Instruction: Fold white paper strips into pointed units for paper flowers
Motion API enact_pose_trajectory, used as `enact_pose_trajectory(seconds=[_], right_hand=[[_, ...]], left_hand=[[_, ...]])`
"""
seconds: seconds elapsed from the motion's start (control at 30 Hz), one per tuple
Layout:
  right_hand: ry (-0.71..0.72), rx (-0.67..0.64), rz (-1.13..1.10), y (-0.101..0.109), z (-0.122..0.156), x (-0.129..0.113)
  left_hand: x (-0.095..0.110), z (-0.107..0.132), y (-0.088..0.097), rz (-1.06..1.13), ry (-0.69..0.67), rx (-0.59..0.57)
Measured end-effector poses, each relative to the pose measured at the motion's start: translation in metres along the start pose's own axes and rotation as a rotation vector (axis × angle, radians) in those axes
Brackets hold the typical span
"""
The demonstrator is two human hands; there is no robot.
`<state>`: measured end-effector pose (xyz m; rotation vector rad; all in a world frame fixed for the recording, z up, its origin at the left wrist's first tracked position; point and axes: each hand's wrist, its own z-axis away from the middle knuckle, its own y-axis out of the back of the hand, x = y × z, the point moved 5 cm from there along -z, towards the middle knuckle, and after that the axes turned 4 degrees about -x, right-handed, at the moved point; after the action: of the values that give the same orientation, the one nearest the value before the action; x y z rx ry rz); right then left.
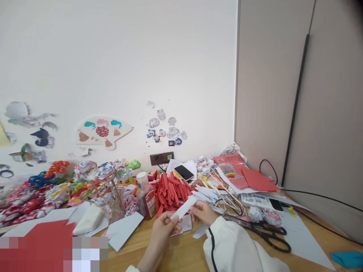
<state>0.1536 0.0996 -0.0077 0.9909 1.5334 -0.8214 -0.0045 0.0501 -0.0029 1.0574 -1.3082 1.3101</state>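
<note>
A narrow strip of white paper (183,209) is stretched between my two hands above the wooden table (181,258). My left hand (166,226) pinches its lower left end, thumb on top. At the upper right end, my right hand (202,212) grips it with closed fingers. Beneath the hands lies another white paper piece (185,223). Just beyond them is a heap of folded red paper strips (172,190), and to its right a pile of folded white paper strips (207,194).
A bottle of reddish liquid (146,200) stands left of the red heap. Black-handled scissors (269,234) lie right of my sleeve. A phone (184,172) rests at the back. Paper flowers (104,172) crowd the left; red paper sheets (259,179) lie at the back right.
</note>
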Motion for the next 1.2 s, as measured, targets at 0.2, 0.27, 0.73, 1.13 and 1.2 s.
enact_pose_trajectory(seconds=[0.2, 0.27, 0.73, 1.13, 1.2], right_hand=[[0.050, -0.090, 0.047, -0.017, 0.001, 0.005], [0.056, -0.151, 0.047, -0.019, 0.001, 0.007], [0.057, -0.240, 0.035, -0.032, 0.008, 0.004], [0.210, -0.102, 0.266, -0.023, 0.008, -0.005], [0.232, -0.115, 0.270, -0.025, 0.008, -0.003]], left_hand=[[-0.002, 0.001, -0.008, -0.058, 0.043, -0.089], [-0.001, 0.006, -0.014, -0.036, 0.045, -0.155], [0.012, 0.029, -0.041, 0.049, 0.061, -0.443], [0.003, 0.029, -0.041, 0.034, 0.108, -0.418], [0.001, 0.028, -0.039, 0.096, 0.109, -0.410]])
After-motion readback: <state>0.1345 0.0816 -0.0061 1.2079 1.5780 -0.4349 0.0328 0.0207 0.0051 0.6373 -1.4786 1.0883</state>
